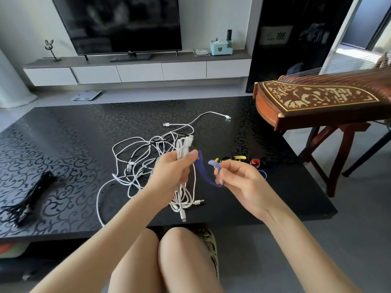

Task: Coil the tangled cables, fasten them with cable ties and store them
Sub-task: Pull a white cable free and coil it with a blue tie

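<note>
The person's left hand (pixel 173 172) is curled round the middle of a white cable bundle (pixel 183 148), lifted off the dark patterned surface (pixel 63 140). The loops hang below the fist and the plug ends stick up above it, probably so that the coil cannot spring apart while it is being tied. The left thumb presses one end of a blue cable tie (pixel 203 174) against the bundle. The right hand (pixel 239 182) pinches the tie's other end between thumb and forefinger, with the remaining fingers loosely bent, and the strap sags in a curve between the two hands. That looks like the start of wrapping it round the coil. Both forearms reach forward over the knees with the palms turned toward each other, and the hands are close together but not touching. The remaining tangled white cables (pixel 135 161) lie in a heap on the surface just beyond the left hand, not yet sorted. A bundled black cable (pixel 36 193) rests well apart at the left edge and appears to be finished. Spare cable ties (pixel 240 158) in yellow, red and blue lie just behind the right hand, within easy reach.
</note>
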